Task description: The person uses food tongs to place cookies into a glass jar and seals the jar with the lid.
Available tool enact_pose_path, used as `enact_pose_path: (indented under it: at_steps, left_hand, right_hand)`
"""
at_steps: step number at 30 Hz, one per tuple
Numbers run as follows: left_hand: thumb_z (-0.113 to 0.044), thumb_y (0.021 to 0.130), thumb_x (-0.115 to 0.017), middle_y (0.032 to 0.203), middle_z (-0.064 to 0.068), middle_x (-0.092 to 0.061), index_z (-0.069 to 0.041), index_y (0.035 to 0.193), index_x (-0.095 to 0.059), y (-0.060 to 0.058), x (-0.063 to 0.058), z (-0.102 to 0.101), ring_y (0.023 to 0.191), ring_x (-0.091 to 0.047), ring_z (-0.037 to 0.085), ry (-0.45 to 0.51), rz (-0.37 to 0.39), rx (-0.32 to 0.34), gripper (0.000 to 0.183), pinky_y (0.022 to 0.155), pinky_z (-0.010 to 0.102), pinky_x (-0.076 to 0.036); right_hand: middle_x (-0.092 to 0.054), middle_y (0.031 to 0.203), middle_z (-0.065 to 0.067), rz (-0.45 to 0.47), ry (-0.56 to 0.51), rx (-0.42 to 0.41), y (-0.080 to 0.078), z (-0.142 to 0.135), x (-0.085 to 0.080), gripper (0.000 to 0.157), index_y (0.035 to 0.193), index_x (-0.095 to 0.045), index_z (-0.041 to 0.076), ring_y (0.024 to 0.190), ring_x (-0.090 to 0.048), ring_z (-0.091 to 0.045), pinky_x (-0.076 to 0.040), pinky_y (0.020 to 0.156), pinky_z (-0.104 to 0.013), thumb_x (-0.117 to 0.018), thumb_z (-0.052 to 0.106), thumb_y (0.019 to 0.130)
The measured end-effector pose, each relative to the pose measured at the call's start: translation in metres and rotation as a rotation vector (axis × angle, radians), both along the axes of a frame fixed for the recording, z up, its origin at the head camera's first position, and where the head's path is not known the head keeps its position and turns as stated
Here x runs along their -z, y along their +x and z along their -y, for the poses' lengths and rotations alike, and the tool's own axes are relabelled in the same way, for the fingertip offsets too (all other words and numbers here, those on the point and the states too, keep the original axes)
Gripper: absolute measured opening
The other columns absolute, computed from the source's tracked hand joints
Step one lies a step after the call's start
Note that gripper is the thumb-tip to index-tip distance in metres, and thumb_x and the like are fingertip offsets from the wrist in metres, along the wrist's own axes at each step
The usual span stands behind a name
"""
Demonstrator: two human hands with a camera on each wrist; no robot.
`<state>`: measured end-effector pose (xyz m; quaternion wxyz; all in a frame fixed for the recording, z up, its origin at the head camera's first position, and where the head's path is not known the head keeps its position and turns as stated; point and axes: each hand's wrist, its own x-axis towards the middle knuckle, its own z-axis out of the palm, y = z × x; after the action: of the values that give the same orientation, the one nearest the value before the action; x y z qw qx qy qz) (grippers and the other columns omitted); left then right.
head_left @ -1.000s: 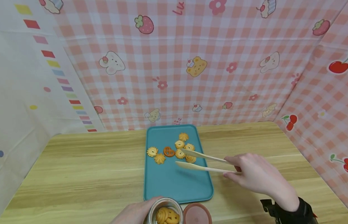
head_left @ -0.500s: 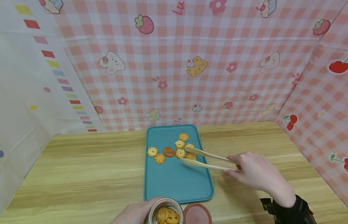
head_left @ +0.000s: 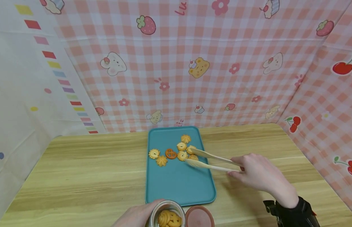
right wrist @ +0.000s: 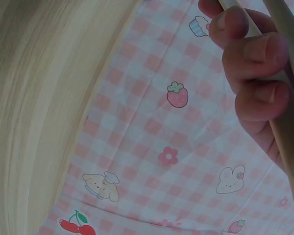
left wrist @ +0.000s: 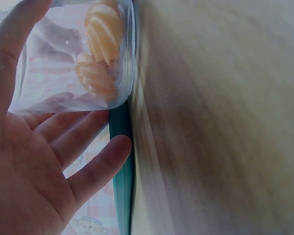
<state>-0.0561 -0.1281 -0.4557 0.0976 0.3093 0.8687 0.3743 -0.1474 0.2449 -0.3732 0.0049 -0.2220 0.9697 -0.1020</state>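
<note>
Seen from head height, a person's right hand (head_left: pixel 258 171) holds pale tongs (head_left: pixel 212 156) over a blue tray (head_left: pixel 178 187) on a wooden tabletop (head_left: pixel 93 173). The tips stand apart, with a swirl cookie (head_left: pixel 193 157) between them, near the tray's right edge. The far prong overlaps a neighbouring cookie (head_left: pixel 189 147); contact cannot be told. A pretzel (head_left: pixel 171 154) lies to the left. For a clean pick-up, the tongs look best kept clear of the crowding cookies and squeezed lightly on the swirl's sides alone, since such edges may crumble. In the foreground, the left hand (head_left: pixel 139 214) holds a jar (head_left: pixel 168 202), a reddish lid (head_left: pixel 199 217) just beside it.

At the left wrist, thumb and fingers are round the clear jar, cookies visible inside; a steady hold there should keep its mouth upright.

At the right wrist, the fingers (right wrist: pixel 257 56) are curled round the tongs. The tips are out of frame, so a gentle, even squeeze is best judged from above.
</note>
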Motion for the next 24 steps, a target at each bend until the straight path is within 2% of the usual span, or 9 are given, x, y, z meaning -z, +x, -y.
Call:
enact_pose_path:
  at_steps: [4,13,16,20,24]
  left_hand:
    - [-0.058,0.081,-0.067,0.115,-0.018,-0.061,-0.039,0.137,-0.046,0.0001,-0.0009,0.0006,0.095,-0.06,0.002,0.013,0.025,0.0,0.063,0.072,0.03,-0.05]
    - [-0.058,0.081,-0.066,0.116,-0.017,-0.061,-0.038,0.137,-0.047,-0.001,-0.0005,0.0021,0.097,-0.059,0.002,0.001,0.024,0.008,0.063,0.074,0.03,-0.05]
    - [-0.058,0.081,-0.066,0.116,-0.017,-0.061,-0.039,0.138,-0.046,-0.0012,-0.0005,0.0022,0.097,-0.059,0.002,-0.002,0.022,0.008,0.063,0.073,0.03,-0.05]
    - [-0.058,0.081,-0.066,0.115,-0.017,-0.061,-0.038,0.138,-0.046,-0.0012,0.0,0.0016,0.096,-0.06,0.002,-0.001,0.003,0.008,0.063,0.073,0.03,-0.051]
    - [-0.058,0.081,-0.066,0.116,-0.017,-0.061,-0.038,0.138,-0.047,-0.0014,0.0002,0.0012,0.096,-0.059,0.002,0.009,0.02,0.007,0.063,0.074,0.03,-0.05]
  right_hand:
    - [-0.035,0.053,0.013,0.0,-0.005,-0.006,-0.0001,-0.0008,-0.001,0.033,0.104,-0.073,0.015,0.046,-0.027,-0.002,-0.022,0.043,-0.021,-0.074,0.039,0.081]
    - [-0.035,0.052,0.013,0.025,0.002,0.001,0.0009,0.0022,-0.0016,0.034,0.104,-0.073,0.014,0.045,-0.027,-0.001,-0.023,0.042,-0.02,-0.074,0.038,0.08]
    - [-0.035,0.052,0.013,0.023,0.003,-0.013,0.002,0.0025,-0.0025,0.031,0.101,-0.073,0.014,0.045,-0.028,-0.002,-0.023,0.042,-0.021,-0.074,0.038,0.081]
    - [-0.031,0.052,0.014,0.014,0.001,-0.027,0.003,0.0029,-0.0027,0.02,0.088,-0.069,0.02,0.045,-0.025,-0.001,-0.021,0.042,-0.02,-0.073,0.038,0.082]
    - [-0.03,0.053,0.015,0.013,0.003,-0.032,0.0032,0.0037,-0.0022,0.017,0.082,-0.064,0.023,0.045,-0.025,0.0,-0.02,0.042,-0.02,-0.073,0.038,0.081]
